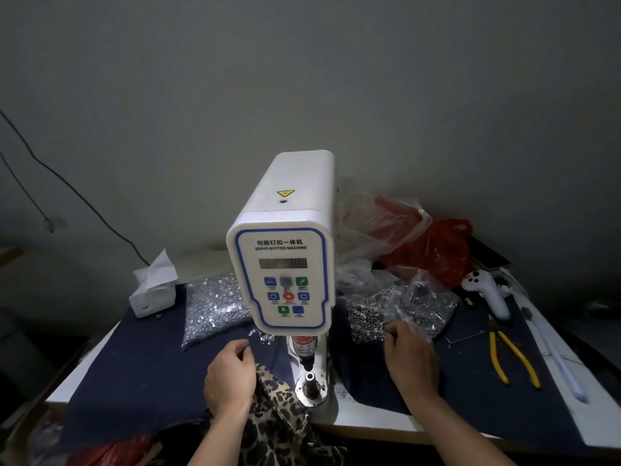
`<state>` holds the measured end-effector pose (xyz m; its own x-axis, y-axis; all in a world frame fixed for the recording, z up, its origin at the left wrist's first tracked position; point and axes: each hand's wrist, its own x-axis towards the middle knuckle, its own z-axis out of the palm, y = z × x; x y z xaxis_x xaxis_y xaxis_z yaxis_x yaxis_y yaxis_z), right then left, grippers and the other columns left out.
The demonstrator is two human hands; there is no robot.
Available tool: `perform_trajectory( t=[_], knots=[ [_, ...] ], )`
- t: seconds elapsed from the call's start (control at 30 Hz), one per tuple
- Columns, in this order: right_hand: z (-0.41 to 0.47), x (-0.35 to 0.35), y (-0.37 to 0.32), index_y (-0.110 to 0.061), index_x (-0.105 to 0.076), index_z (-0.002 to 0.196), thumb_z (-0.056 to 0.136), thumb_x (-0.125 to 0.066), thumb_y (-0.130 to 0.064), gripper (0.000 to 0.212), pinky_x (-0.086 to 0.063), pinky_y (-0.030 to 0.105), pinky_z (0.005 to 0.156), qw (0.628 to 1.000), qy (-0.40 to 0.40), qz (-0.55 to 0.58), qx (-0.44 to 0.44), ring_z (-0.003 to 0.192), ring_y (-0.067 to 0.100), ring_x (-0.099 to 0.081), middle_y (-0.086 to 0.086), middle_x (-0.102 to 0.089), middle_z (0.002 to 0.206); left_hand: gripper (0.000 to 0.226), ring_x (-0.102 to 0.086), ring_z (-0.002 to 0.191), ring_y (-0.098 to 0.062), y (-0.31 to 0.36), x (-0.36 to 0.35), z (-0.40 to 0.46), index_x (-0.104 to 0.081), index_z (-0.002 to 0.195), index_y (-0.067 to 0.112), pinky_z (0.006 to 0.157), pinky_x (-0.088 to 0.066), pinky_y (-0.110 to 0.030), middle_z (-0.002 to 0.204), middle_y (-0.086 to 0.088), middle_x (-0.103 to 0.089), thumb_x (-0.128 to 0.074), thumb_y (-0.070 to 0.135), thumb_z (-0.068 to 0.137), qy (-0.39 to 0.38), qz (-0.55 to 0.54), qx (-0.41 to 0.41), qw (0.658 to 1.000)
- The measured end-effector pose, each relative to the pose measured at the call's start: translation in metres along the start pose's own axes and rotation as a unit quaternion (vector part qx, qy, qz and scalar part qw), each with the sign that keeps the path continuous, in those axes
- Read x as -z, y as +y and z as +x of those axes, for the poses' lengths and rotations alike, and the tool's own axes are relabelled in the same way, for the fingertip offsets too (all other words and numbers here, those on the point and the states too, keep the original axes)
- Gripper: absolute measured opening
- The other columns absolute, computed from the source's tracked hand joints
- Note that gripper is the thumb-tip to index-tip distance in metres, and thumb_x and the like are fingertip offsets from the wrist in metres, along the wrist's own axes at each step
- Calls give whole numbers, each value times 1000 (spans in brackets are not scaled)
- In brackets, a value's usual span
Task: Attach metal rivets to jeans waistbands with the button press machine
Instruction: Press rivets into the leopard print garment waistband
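A white servo button machine [285, 250] stands at the table's middle, its punch above a round lower die [309, 378]. Leopard-print jeans [279, 418] hang over the front edge just left of the die. My left hand [232, 375] rests at the cloth's upper edge with fingers curled, near a few loose rivets [263, 336]. My right hand [408, 358] lies with curled fingertips at the edge of a clear bag of small dark metal rings [368, 322]. Whether either hand pinches a piece is hidden. A bag of silver rivet parts [211, 307] lies left of the machine.
Dark blue cloth [141, 371] covers the table. Yellow-handled pliers [510, 354], a white handheld controller [487, 294] and a white stick [557, 361] lie at the right. A tissue box [153, 290] sits at the back left, red and clear plastic bags [420, 240] behind the machine.
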<state>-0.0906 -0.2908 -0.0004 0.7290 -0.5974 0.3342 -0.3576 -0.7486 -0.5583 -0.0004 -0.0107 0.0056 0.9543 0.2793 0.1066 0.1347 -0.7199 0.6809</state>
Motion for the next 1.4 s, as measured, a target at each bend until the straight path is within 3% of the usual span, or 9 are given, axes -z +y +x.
perform_trajectory(
  t=[0.33, 0.47, 0.53, 0.6, 0.7, 0.8, 0.87, 1.1, 1.4],
  knots=[
    [-3, 10, -4, -14, -74, 97, 95, -70, -14, 5, -53, 39, 75, 997, 1, 70, 11, 89, 26, -67, 2, -73, 97, 5, -69, 105, -16, -15, 19, -10, -75, 100, 32, 89, -52, -34, 102, 11, -74, -72, 28, 97, -33, -128, 15, 991],
    [-10, 21, -28, -19, -74, 91, 92, -74, -16, 3, -47, 17, 69, 977, -34, 211, -5, 79, 7, -66, -7, -73, 87, 9, -68, 101, -5, -22, 25, -17, -72, 90, 34, 90, -52, -30, 95, 14, -75, -78, 27, 93, -53, -185, 14, 981],
    [-21, 26, -48, -21, -74, 82, 92, -73, -16, 11, -46, 12, 64, 947, -107, 299, -47, 68, -1, -64, -9, -73, 78, 8, -68, 101, -1, -22, 26, -23, -73, 90, 30, 94, -53, -30, 95, 11, -78, -79, 25, 92, -66, -222, 18, 973],
    [-34, 29, -65, -14, -74, 71, 91, -69, -13, 21, -44, 18, 54, 899, -213, 367, -106, 51, 6, -56, 0, -70, 66, 7, -70, 96, 3, -19, 26, -29, -74, 90, 28, 89, -53, -25, 91, 13, -80, -78, 22, 91, -80, -247, 19, 965],
    [-54, 33, -85, -11, -70, 67, 89, -68, -14, 22, -40, 21, 50, 823, -337, 422, -176, 52, 11, -47, 6, -58, 63, 9, -70, 85, 6, -15, 25, -41, -77, 86, 24, 83, -53, -22, 85, 16, -79, -78, 17, 90, -100, -267, 6, 958],
    [-60, 31, -96, -1, -68, 73, 91, -67, -3, 18, -44, 22, 48, 701, -381, 523, -301, 53, 16, -53, 14, -62, 68, 10, -72, 82, 1, -12, 26, -51, -79, 84, 24, 79, -54, -22, 84, 15, -78, -78, 18, 90, -113, -267, 0, 957],
    [-60, 30, -99, 1, -66, 72, 92, -65, 0, 20, -37, 19, 42, 647, -393, 544, -362, 49, 14, -50, 13, -63, 63, 9, -73, 84, -3, -12, 27, -56, -79, 83, 24, 80, -55, -23, 84, 13, -79, -78, 18, 90, -122, -272, -4, 955],
    [-60, 28, -95, 0, -62, 77, 90, -68, 1, 13, -37, 15, 36, 564, -405, 589, -413, 45, 9, -49, 13, -60, 67, 8, -73, 85, -2, -11, 26, -64, -76, 88, 20, 70, -48, -9, 85, 11, -80, -75, 14, 92, -159, -283, -8, 946],
    [-54, 28, -98, 0, -61, 72, 82, -65, -2, 11, -34, 16, 33, 478, -434, 614, -455, 42, 7, -43, 5, -54, 65, 5, -73, 92, -3, -9, 25, -68, -81, 89, 26, 85, -51, -22, 91, 13, -80, -78, 24, 92, -184, -288, -32, 939]
  ],
)
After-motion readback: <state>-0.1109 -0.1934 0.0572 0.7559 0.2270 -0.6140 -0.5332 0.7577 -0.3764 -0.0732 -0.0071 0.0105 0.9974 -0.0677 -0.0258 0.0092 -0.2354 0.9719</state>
